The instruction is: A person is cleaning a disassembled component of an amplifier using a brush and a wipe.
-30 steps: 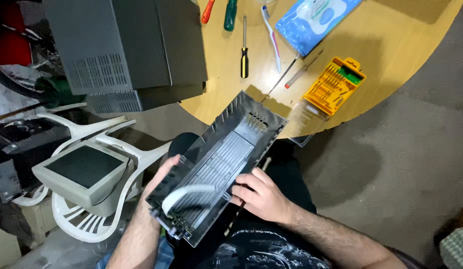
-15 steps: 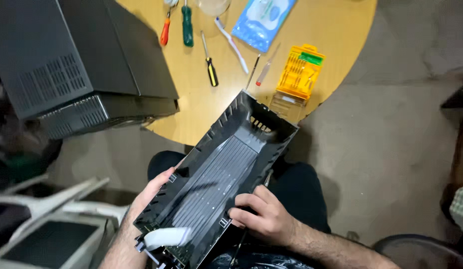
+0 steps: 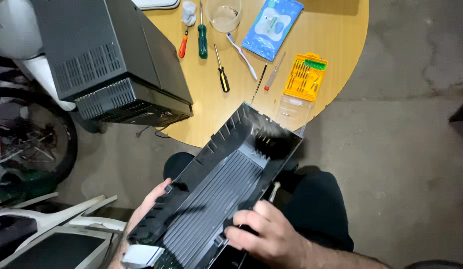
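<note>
A long black plastic housing shell [image 3: 226, 184] with a ribbed grey inside lies tilted across my lap, its far end pointing at the round wooden table [image 3: 341, 60]. My left hand [image 3: 152, 204] grips its left wall from below. My right hand [image 3: 271, 236] clamps its right wall near the close end, fingers curled over the edge. A white flat piece [image 3: 142, 255] shows at the shell's near corner.
On the table sit a big dark grey monitor casing [image 3: 112, 60], several screwdrivers [image 3: 221, 74], a toothbrush [image 3: 241, 55], a clear cup [image 3: 224, 14], a blue wipes pack [image 3: 271, 27] and a yellow bit set [image 3: 305, 77]. A white plastic chair [image 3: 57, 219] holds a monitor at lower left. Concrete floor lies to the right.
The view has swung right and up, so the table items sit more central. The shell has turned slightly in my hands; my right hand has slid lower along its right wall.
</note>
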